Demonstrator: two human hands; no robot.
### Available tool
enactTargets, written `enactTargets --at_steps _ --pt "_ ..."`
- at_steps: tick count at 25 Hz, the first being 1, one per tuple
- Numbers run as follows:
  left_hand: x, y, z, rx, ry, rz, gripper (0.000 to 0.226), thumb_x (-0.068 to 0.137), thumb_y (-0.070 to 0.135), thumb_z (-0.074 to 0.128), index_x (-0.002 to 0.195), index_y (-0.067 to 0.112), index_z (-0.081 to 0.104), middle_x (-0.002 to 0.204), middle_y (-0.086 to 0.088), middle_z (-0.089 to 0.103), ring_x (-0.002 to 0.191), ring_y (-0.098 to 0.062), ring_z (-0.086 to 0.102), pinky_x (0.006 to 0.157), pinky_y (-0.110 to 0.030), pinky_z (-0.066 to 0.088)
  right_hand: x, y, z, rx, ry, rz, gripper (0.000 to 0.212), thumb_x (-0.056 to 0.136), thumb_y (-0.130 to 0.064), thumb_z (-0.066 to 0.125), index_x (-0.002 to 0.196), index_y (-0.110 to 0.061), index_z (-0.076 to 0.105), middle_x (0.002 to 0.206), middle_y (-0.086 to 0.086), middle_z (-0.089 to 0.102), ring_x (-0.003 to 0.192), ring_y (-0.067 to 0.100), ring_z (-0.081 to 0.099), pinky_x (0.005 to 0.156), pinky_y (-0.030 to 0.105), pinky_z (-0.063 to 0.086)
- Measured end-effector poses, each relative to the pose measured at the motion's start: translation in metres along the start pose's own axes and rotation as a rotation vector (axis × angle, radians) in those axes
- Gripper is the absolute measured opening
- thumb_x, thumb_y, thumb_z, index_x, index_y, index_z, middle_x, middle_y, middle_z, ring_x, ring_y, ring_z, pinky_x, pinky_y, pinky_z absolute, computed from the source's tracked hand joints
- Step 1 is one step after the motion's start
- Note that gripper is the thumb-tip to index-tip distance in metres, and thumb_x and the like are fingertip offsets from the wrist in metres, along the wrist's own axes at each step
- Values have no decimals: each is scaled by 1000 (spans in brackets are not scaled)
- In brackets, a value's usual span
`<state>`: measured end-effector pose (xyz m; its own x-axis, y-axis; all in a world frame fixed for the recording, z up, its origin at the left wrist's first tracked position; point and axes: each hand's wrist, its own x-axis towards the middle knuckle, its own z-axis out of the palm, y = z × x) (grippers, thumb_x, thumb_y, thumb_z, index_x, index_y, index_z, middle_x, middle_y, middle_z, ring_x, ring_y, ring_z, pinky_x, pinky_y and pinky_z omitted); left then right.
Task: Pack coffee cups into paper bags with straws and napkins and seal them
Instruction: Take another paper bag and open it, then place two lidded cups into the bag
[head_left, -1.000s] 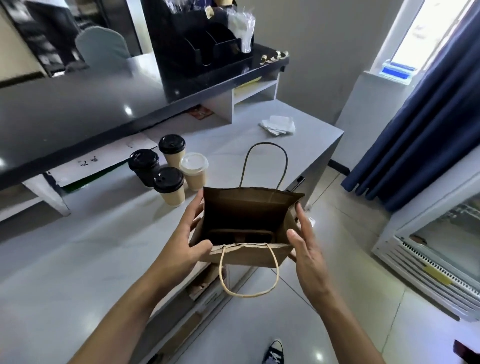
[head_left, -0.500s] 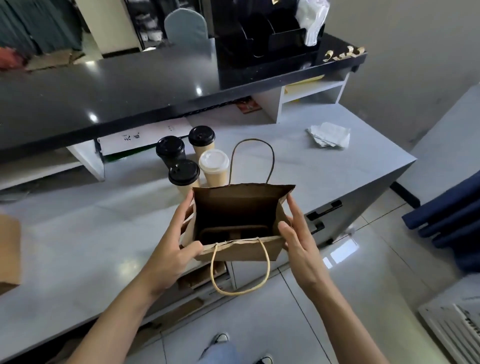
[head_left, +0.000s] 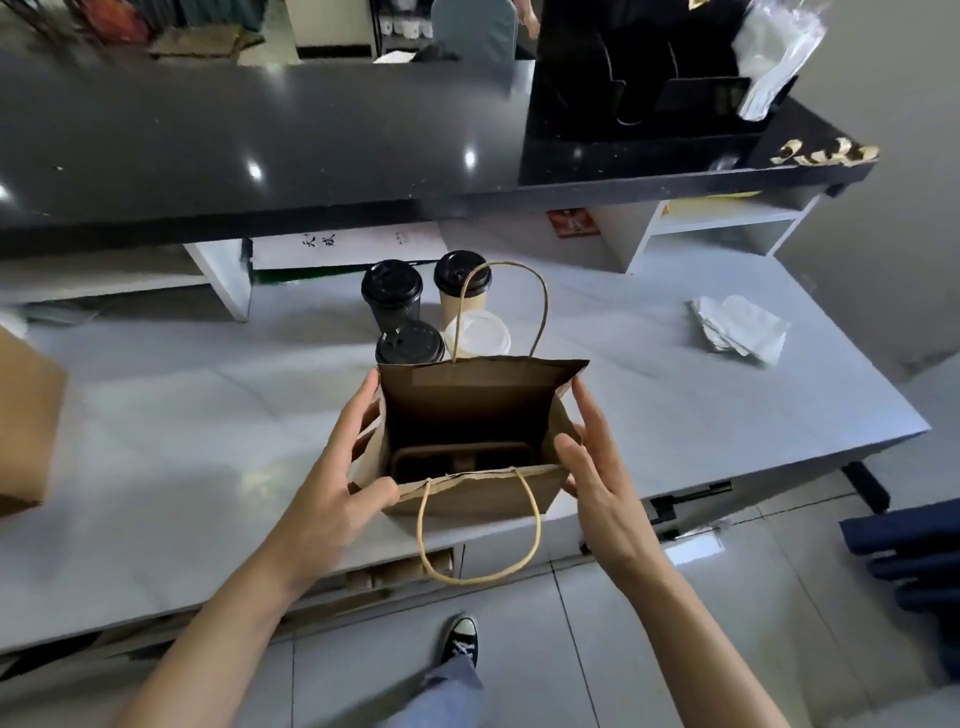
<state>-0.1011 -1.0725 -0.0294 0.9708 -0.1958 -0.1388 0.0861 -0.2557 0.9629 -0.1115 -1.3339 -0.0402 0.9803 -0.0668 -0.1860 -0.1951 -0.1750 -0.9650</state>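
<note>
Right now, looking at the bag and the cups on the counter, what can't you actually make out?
Head view only:
- Paper bag: its floor is in shadow; a cup holder seems to sit there, its slots unclear.
- Four coffee cups: the bag's rear wall and handle hide the front two's bodies.
- Cup contents: lids on.
- Straws: the clear plastic bundle is blurred.
- Left hand, right hand: the bag's sides hide their palm contact.

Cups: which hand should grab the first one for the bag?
Left, probably. The cups stand behind the bag's left half, nearer the left hand. The right hand would have to cross the open bag and its upright handle, so it can steady the bag.
</note>
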Motion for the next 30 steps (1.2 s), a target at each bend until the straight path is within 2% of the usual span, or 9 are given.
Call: enactTargets --at_steps 5,8,10,13,16,19,21,24,30 --pt "16 -2 0 -51 11 9 95 80 15 61 158 49 18 149 49 30 144 19 22 99 4 29 31 -9 -9 -23 -41 12 58 96 -53 46 148 -70 26 120 -50 52 119 -23 48 119 52 37" --pt "24 -3 3 -63 -4 12 95 83 18 65 158 52 18 153 42 32 146 15 23 106 -6 34 39 -9 -13 -27 -42 7 58 99 -48 45 151 -65 26 114 -55 53 116 -26 49 118 53 36" --pt "26 -4 1 -44 18 12 94 83 24 67 155 59 17 152 43 32 146 15 24 110 -18 33 40 -7 -16 -31 -30 -7 58 98 -49 46 151 -65 26 114 -46 59 119 -18 53 117 51 38" --pt "27 -3 -3 2 88 26 92 82 34 71 152 63 19 155 39 32 146 9 30 112 -30 36 45 -9 -24 -35 -15 -8 58 93 -59 49 147 -69 29 122 -19 64 125 6 60 115 52 42" --pt "28 0 -4 63 196 110 78 85 33 72 150 56 37 158 24 38 146 -2 38 108 -36 44 58 -16 -31 -83 7 -79 57 95 -60 55 148 -65 33 132 -7 65 122 5 63 106 43 50" --pt "36 8 3 157 341 190 33 96 38 69 128 47 65 151 18 45 147 -3 37 108 -28 48 73 -22 -36 -113 22 -148 59 94 -51 60 149 -60 39 130 -13 66 120 -3 62 92 20 52" --pt "39 11 9 172 399 151 24 95 32 67 116 42 72 149 18 47 143 0 40 109 -21 45 81 -23 -38 -122 7 -170 57 96 -41 62 148 -56 43 130 -15 65 121 -3 61 82 8 51" --pt "43 17 17 252 395 53 35 92 15 73 115 41 73 151 20 41 143 3 38 113 -19 36 91 -24 -49 -153 -37 -200 59 99 -22 66 144 -55 49 130 -13 64 121 -1 61 82 6 50" --pt "39 28 32 239 368 -16 67 85 -1 77 135 40 60 154 25 35 141 18 28 98 3 33 111 -32 -73 -167 -121 -256 51 97 -17 65 133 -54 59 117 -20 69 115 0 65 82 9 51"
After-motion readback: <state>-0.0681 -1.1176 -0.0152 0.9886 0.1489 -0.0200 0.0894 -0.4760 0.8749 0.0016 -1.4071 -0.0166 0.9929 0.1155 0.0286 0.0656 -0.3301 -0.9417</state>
